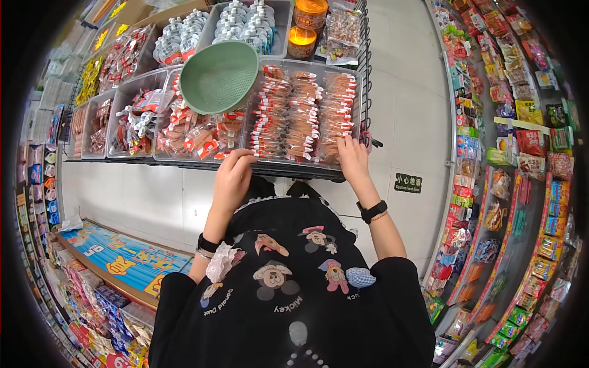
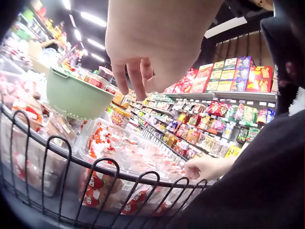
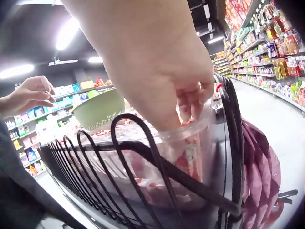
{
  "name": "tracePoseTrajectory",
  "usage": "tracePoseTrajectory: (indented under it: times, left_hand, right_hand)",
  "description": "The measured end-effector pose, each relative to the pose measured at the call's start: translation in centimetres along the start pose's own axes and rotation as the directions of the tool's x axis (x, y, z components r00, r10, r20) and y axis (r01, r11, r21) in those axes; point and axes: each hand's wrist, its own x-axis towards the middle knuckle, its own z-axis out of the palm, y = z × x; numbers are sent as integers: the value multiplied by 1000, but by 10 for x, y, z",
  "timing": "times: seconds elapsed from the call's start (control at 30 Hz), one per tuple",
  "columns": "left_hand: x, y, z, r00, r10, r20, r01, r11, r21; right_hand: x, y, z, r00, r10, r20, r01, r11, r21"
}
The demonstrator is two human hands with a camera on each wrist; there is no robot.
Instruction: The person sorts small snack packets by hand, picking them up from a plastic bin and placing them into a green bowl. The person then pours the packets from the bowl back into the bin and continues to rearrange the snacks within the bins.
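My right hand (image 1: 354, 161) reaches over the front right corner of a clear plastic bin (image 3: 183, 131), its thumb and fingers down among brown snack packets (image 1: 338, 110) with red and white ends. I cannot tell whether it grips one, as the fingertips are partly hidden. These packets stand in three long rows. My left hand (image 1: 233, 175) hovers by the front edge of the neighbouring packets, fingers loosely bent and holding nothing. Further back, a green plastic basket (image 1: 219, 76) rests on top of loosely heaped packets (image 1: 199, 135) to the left.
A black wire rack (image 2: 138, 179) edges the bins. Behind stand white-capped pouches (image 1: 245, 24) and orange-lidded jars (image 1: 302, 42). Snack shelves (image 1: 497, 165) line the aisle on the right. A low blue sign board (image 1: 126, 254) lies at the left, and a floor sign (image 1: 408, 183) is at the right.
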Motion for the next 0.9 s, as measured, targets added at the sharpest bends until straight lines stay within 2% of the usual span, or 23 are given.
tracePoseTrajectory:
  times: [0.13, 0.2, 0.23, 0.27, 0.3, 0.33, 0.37, 0.4, 0.43, 0.47, 0.5, 0.53, 0.57, 0.63, 0.67, 0.7, 0.73, 0.77, 0.8, 0.83, 0.87, 0.9]
  left_hand:
    - [-1, -6, -3, 997, -14, -75, 17, 999, 34]
    - [2, -12, -3, 994, -23, -110, 28, 999, 46]
    - [6, -19, -2, 971, -111, -213, 115, 993, 4]
    - [10, -28, -1, 929, -201, -310, 196, 979, -47]
    - [13, -50, -3, 913, -274, -303, 288, 958, 2]
    - [21, -68, -6, 908, -275, -315, 291, 957, 4]
    - [30, -84, -11, 840, -481, -250, 460, 877, -140]
    - [39, -94, -14, 738, -657, -156, 608, 747, -269]
    - [49, -94, -20, 733, -659, -169, 608, 746, -272]
    - [61, -92, -27, 615, -788, -8, 695, 547, -467]
    - [72, -92, -31, 497, -848, 185, 734, 297, -610]
    - [78, -100, -29, 501, -847, 177, 724, 299, -621]
    - [80, -113, -23, 533, -826, 183, 696, 305, -650]
    - [81, -136, -9, 609, -771, 184, 605, 303, -736]
    - [78, -144, -3, 608, -776, 170, 595, 303, -744]
    - [77, -144, 1, 665, -745, 38, 538, 444, -716]
    - [83, -131, 0, 715, -694, -92, 475, 577, -664]
    - [81, -114, 0, 806, -482, -342, 422, 875, -238]
    - [86, -65, -12, 771, -609, -187, 474, 745, -470]
    - [79, -87, 12, 790, -609, -73, 476, 684, -552]
    - [85, -38, -1, 747, -665, -4, 556, 627, -546]
    - [79, -57, 25, 808, -590, 5, 521, 710, -474]
  right_hand:
    - [-8, 5, 17, 990, -108, -90, 115, 991, 73]
    - [-8, 5, 16, 996, -89, 23, 87, 993, 81]
    - [-7, 5, 11, 995, -95, 18, 93, 992, 82]
    - [-10, 5, 3, 995, -58, 80, 46, 989, 142]
    - [-11, 5, -3, 989, -28, 143, -1, 980, 197]
    - [-12, 4, -5, 990, -39, 137, 11, 980, 197]
    - [-14, 3, -6, 996, 12, 93, -36, 967, 253]
    - [-16, 1, -7, 997, 65, 52, -78, 948, 310]
    - [-18, -2, -13, 995, 86, 48, -97, 935, 341]
    - [-22, -6, -15, 996, 75, 42, -85, 936, 341]
    - [-24, -10, -18, 993, 106, 47, -116, 929, 352]
    - [-27, -13, -21, 989, 136, 52, -146, 921, 361]
    - [-29, -17, -25, 990, 141, -4, -127, 905, 407]
    - [-35, -20, -27, 987, 162, -16, -139, 889, 436]
    - [-38, -21, -27, 982, 189, -14, -160, 867, 472]
    - [-42, -22, -29, 985, 170, -18, -142, 870, 473]
    - [-44, -21, -30, 971, 236, -28, -192, 848, 494]
    - [-45, -20, -31, 953, 302, -34, -242, 821, 517]
    - [-46, -19, -32, 958, 286, -33, -228, 822, 521]
    - [-47, -18, -33, 942, 334, -27, -270, 805, 528]
    - [-48, -17, -34, 925, 380, -19, -312, 785, 534]
    - [-47, -16, -32, 924, 381, -26, -312, 793, 523]
